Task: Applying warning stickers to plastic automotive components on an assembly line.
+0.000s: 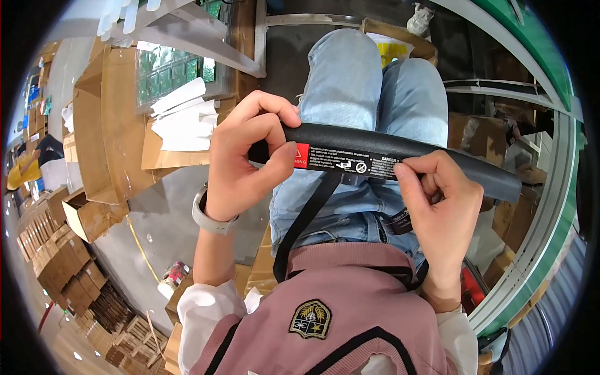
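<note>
Through the head camera I look down on a seated person's lap (353, 203), in pale blue jeans. A long black bar (375, 139) runs crosswise above it, its left end over the outer edge of the lap and its right end well past the opposite edge; whether the thighs bear its weight I can't tell. On the bar's near side I see a black label (340, 160) with a red patch at its left end.

I have the left hand (247, 156) at that red end: thumb and a bent finger grasp it, while the forefinger reaches over the bar's upper side and touches it. The right hand (447, 190) has thumb and forefinger pinched together on the label's right end, the other fingers curled into the palm.

A black strap (306, 215) slants from below the bar to the lap's near left corner. I see a pale watch (209, 215) on the left wrist and a badge (310, 319) on the pink vest (369, 300).

Left of the knees, white sheets (184, 122) lie at the right edge of a cardboard box (103, 147). To the right, a metal frame (556, 206) curves past.
</note>
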`<state>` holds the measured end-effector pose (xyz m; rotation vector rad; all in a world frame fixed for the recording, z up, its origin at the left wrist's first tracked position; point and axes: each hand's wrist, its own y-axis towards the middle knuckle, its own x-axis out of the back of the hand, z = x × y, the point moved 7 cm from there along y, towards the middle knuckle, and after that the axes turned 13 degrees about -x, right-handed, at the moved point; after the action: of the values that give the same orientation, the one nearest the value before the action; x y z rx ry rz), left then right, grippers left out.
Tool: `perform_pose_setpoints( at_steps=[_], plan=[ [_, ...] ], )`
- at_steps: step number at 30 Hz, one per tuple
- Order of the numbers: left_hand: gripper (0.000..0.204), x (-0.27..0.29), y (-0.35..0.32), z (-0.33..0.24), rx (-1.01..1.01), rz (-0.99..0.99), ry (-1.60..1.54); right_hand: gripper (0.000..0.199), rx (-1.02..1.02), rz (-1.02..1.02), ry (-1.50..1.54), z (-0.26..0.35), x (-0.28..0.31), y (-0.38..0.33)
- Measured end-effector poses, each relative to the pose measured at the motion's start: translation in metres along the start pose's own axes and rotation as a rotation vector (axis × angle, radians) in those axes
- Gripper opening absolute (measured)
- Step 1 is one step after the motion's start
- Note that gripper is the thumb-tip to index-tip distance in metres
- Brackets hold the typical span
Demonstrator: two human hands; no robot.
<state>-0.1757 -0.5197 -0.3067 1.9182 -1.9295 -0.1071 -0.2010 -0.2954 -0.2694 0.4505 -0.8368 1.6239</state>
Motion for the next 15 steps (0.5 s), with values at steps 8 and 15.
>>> perform_pose_setpoints(
  at_steps=[8,15],
  plan=[
    [0.035,0.005,-0.006,0.018,0.124,0.049,-0.092,0.008,-0.100,0.015,0.040,-0.005,0.002,0.002],
    [0.037,0.007,-0.016,0.023,0.162,-0.062,-0.166,0.008,-0.102,0.056,0.088,-0.009,-0.002,0.004]
  ],
)
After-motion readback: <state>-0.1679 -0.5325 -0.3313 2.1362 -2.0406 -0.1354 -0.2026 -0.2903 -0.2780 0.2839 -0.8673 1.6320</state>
